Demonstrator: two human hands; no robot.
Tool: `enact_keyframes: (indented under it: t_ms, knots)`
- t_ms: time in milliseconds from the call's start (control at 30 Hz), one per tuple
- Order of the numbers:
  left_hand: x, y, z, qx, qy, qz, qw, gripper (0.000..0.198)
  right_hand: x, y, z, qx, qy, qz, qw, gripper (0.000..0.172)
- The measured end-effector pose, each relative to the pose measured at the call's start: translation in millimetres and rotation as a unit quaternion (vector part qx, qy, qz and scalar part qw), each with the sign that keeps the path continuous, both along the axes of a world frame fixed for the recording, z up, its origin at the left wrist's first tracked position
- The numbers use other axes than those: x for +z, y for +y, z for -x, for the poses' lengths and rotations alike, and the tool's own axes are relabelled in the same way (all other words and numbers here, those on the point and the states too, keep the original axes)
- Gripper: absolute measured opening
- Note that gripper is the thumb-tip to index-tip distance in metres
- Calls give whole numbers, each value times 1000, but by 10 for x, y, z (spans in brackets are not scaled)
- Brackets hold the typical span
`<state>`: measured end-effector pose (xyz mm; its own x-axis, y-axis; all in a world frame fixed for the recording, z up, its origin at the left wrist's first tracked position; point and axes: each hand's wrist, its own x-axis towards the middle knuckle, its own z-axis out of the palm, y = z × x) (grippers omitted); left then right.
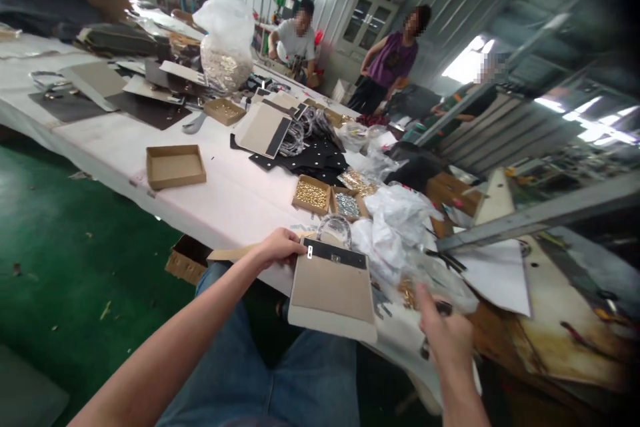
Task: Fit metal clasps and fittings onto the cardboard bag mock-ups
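Observation:
My left hand [283, 247] is closed on the upper left corner of a beige handbag [330, 290] with a black band across its top. A plastic-wrapped ring handle [334, 230] stands up behind its top edge. The bag is tilted over my lap at the table's edge, with a small metal fitting on the band. To the right, apart from the bag, my right hand [447, 333] is curled round something dark, partly hidden and blurred. Just past its fingers lie small gold-coloured pieces [409, 295] in clear plastic.
On the white-covered table [240, 197] are a cardboard tray [176, 170], a box of gold-coloured pieces [311, 195] and a box of silver-coloured pieces [346, 204]. Beyond lie stacked bag parts [263, 127]. Crumpled plastic [400, 220] and a metal beam [545, 210] are at right. Several people are behind.

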<state>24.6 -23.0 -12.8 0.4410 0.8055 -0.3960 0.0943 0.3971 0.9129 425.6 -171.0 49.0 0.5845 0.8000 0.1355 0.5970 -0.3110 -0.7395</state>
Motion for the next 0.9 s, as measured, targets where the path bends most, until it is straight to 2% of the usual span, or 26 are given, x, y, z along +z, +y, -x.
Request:
enact_keyframes:
  t_ms: [100,200,300,433,633,733,800,867,900]
  knots:
    - [118,34,-28,-27,-15,-2,1000,46,-237,-251,-464,-6,-189,90,978,60]
    - [208,45,-93,-12,13,-15,1000,59,-413,-387,-699,60,-266,92,958,60]
    - [201,58,-129,7,52,-36,998,59,-526,-444,-806,123,-304,72,942,52]
    - [143,94,-63,22,81,-86,993,57,-618,-439,-909,172,-329,25,928,44]
    - [245,49,5,41,73,-93,992,59,-752,-384,-1120,203,-333,-47,920,41]
    - [253,34,-25,44,68,-107,991,57,-724,-329,-924,140,-323,-129,927,37]
    - [260,26,-57,50,72,-115,990,56,-580,-260,-550,109,-292,-171,935,29]
    - [291,11,-97,54,59,-116,990,52,-385,-132,-45,163,-241,-178,940,25]
    - [315,0,-118,51,45,-112,991,50,-296,-42,212,209,-228,-160,937,31]
